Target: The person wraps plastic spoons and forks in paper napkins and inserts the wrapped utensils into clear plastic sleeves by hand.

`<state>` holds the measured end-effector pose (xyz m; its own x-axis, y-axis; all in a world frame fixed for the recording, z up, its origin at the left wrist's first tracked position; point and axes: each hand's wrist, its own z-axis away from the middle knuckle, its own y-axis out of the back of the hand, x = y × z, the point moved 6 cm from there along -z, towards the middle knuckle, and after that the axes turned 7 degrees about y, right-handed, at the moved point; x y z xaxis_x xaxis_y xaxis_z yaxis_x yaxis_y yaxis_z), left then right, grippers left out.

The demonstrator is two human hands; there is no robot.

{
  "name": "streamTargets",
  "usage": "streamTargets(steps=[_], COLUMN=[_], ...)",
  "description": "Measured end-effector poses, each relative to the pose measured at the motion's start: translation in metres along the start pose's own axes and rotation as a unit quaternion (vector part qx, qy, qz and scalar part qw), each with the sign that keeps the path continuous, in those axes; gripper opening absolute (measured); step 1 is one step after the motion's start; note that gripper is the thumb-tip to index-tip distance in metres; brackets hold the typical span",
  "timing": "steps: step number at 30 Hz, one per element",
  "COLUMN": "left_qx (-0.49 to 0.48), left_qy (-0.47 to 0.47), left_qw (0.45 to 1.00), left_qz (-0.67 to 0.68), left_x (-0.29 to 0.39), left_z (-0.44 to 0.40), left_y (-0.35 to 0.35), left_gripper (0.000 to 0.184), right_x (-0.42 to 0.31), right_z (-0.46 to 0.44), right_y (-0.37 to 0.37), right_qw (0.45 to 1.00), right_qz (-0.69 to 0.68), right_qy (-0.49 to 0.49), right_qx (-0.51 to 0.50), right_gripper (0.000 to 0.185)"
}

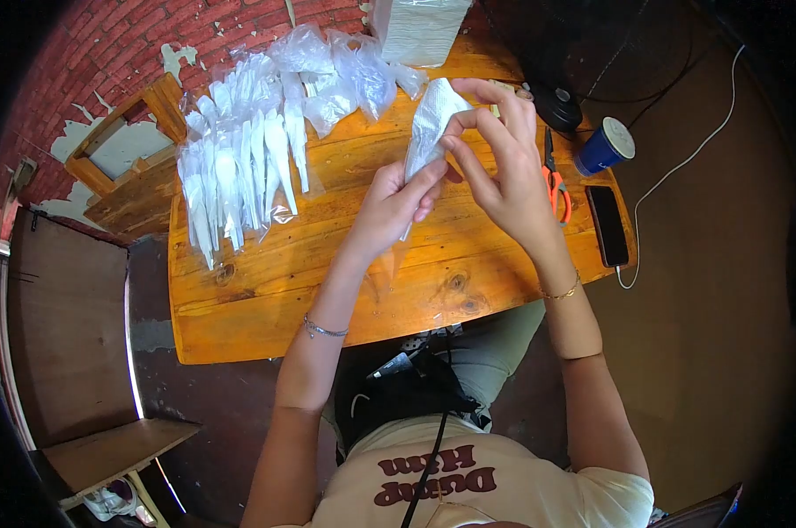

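My left hand (pixel 391 204) is closed around the lower part of a white napkin-wrapped bundle in a clear plastic sleeve (pixel 431 123), held upright above the table. At the bundle's upper right edge, my right hand (pixel 511 180) pinches with thumb and fingertips, the other fingers curled over the top. What the napkin wraps is hidden. A clear tail of the sleeve hangs below my left hand. To the left lie several similar sleeved white bundles (pixel 231 176) in overlapping rows.
Clear plastic bags (pixel 363 75) and a white napkin stack (pixel 422 31) stand at the back of the wooden table (pixel 266 304). Orange-handled scissors (pixel 556 189), a blue cup (pixel 605 145) and a phone (pixel 607 226) with a white cable are on the right.
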<state>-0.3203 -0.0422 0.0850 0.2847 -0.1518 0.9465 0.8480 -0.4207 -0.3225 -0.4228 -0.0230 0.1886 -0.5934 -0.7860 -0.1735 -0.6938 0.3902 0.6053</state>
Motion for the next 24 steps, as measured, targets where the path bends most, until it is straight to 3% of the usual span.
streamTargets(steps=[8, 11, 24], left_qx=[0.011, 0.013, 0.015], left_qy=[-0.006, 0.001, 0.007], left_qw=[0.998, 0.999, 0.999], left_qz=[-0.055, -0.049, -0.031], left_x=[-0.005, -0.004, 0.005], left_z=[-0.002, -0.002, 0.007], left_y=[0.008, 0.006, 0.0], left_gripper=[0.034, 0.033, 0.024], right_x=[0.008, 0.007, 0.009], right_z=[0.003, 0.001, 0.001], right_y=[-0.002, -0.001, 0.006], right_qw=[0.997, 0.999, 0.999], right_qz=[-0.064, -0.015, -0.02], right_qy=[-0.022, -0.005, 0.018], right_qx=[-0.033, -0.041, 0.03], right_gripper=[0.013, 0.012, 0.014])
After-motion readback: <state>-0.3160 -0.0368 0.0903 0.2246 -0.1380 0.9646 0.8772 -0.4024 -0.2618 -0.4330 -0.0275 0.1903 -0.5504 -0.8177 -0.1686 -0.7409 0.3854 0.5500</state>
